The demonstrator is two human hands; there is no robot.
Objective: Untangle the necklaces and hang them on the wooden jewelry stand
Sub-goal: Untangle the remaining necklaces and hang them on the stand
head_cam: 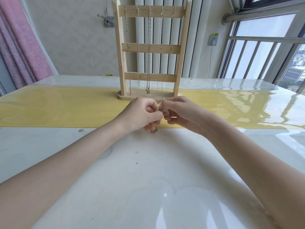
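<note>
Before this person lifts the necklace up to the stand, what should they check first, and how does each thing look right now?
1. Both hands on the chain: left hand and right hand pinch the necklace between them. Ok.
2. Chain free of knots: hidden inside the fingers. Cannot tell.
3. Free hook: the rightmost hook on the top bar of the wooden jewelry stand is empty. Ok.
4. Hung necklaces hanging separately: four chains, each on its own hook. Ok.
5. Clasp closed: too small. Cannot tell.
</note>
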